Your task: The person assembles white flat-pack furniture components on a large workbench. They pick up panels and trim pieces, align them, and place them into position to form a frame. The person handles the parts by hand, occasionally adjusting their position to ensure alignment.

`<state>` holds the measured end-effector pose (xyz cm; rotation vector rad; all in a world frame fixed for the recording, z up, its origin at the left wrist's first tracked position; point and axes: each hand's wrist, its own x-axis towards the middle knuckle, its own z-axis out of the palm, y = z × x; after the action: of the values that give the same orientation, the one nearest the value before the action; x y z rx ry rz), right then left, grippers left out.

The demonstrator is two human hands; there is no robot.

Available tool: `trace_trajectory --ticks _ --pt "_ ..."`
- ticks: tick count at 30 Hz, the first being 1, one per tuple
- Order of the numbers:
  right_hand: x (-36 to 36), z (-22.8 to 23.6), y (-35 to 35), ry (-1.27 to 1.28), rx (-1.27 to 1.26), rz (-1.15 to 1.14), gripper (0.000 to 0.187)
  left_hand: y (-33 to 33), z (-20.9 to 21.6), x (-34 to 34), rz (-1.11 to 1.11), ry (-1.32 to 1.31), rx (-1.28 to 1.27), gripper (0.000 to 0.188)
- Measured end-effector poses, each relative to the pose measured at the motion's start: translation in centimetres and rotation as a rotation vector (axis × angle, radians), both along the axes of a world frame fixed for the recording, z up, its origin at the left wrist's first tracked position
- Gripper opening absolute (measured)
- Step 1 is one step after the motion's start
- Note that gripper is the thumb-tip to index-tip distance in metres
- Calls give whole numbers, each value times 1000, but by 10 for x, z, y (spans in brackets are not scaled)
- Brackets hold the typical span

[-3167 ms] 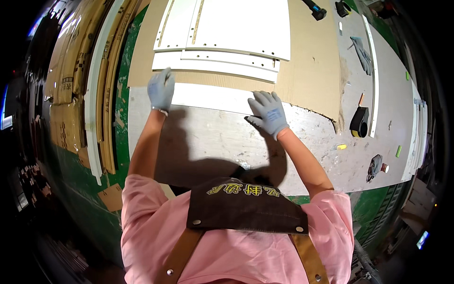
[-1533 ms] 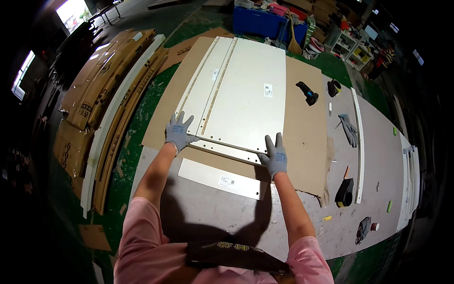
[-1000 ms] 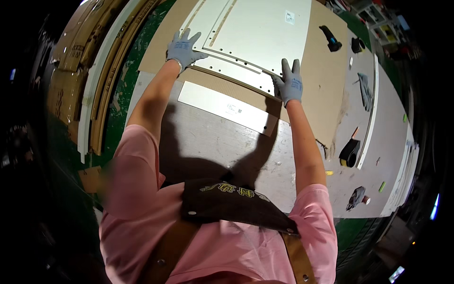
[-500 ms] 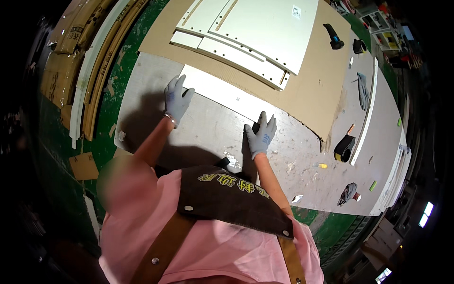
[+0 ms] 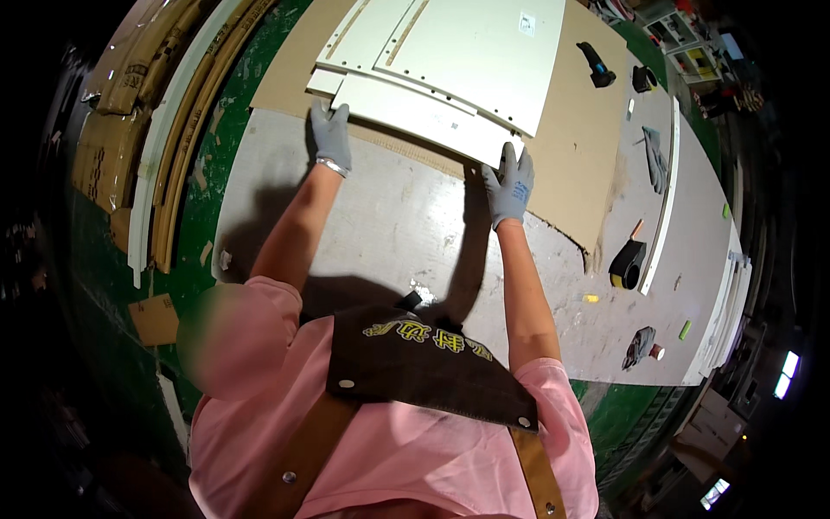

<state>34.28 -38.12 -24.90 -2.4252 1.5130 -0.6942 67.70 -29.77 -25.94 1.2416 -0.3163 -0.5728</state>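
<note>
A narrow white board (image 5: 415, 112) spans between my two hands, which wear grey gloves. My left hand (image 5: 331, 137) grips its left end, thumb along the near edge. At the other end, my right hand (image 5: 511, 186) holds the right corner, fingers pointing away from me. Behind and partly under the narrow board lie white panels (image 5: 484, 52) with drilled holes and long grooves. The narrow board covers most of the front drilled strip; whether it rests on it I cannot tell. A cardboard sheet (image 5: 575, 173) lies beneath the panels.
The grey table (image 5: 398, 225) extends rightward. On its right are a black-and-blue handheld tool (image 5: 596, 65), a loose grey glove (image 5: 654, 160), a long white strip (image 5: 664, 199), a black-and-yellow roll (image 5: 628, 264) and a crumpled dark glove (image 5: 640, 348). Cardboard packages (image 5: 112, 156) stand at left.
Both hands have moved away from me with the narrow white board. It has gone from the table and cardboard edge to over the front of the drilled panels.
</note>
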Motion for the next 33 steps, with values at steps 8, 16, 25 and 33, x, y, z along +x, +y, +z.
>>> trace_trajectory --ticks 8,16,25,33 --pt "9 12 -5 -19 147 -16 74 -30 -14 -52 -54 577 166 61" --pt "17 13 2 -2 142 -24 75 -27 2 -24 -257 450 380 75" --pt "4 9 34 -548 359 -164 88 10 -33 -87 -448 482 123 62" --pt "-93 -34 165 173 56 51 53 58 -18 -99 -474 590 83 41"
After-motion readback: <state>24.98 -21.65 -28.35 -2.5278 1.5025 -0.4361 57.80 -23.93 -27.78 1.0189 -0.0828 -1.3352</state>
